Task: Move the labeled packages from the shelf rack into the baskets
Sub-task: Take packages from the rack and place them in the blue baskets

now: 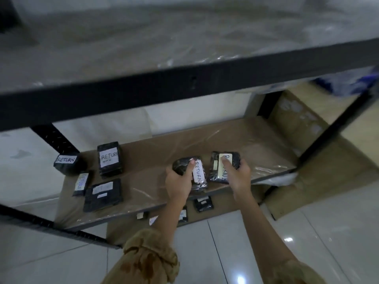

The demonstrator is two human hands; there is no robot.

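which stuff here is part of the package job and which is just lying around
Job:
- left hand, gripping the left package
- right hand, gripping the right package
- four more labeled packages on the shelf

Lying about:
- cardboard right of the shelf
- blue-and-white plastic, upper right

Upper beam (184,83) overhangs; shelf board (256,144) open rightward.

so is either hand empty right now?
No: the left hand grips one RETURN package, and the right hand grips a second RETURN package.
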